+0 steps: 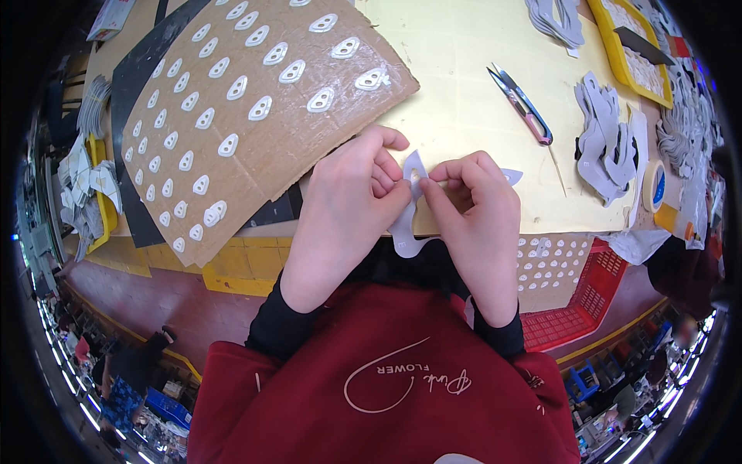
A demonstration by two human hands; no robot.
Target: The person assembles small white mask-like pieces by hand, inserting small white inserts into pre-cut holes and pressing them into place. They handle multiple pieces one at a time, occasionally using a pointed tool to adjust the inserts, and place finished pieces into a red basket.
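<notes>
Both hands meet over the near edge of a pale yellow work table (464, 100). My left hand (348, 216) and my right hand (479, 224) pinch a thin white curved cut-out piece (407, 232) between thumbs and fingertips. The piece's top (414, 162) sticks up between the fingers and its tail hangs below the palms. A small pointed tip of it shows right of my right hand. To the left lies a brown cardboard sheet (255, 155) covered with several rows of small white teardrop-shaped pieces.
Thread snips with a pink handle (522, 104) lie on the table beyond my right hand. A stack of grey-white cut pieces (607, 143) and a tape roll (655, 185) sit at right. A yellow tray (618, 58) is far right, a red crate (572, 309) below the table.
</notes>
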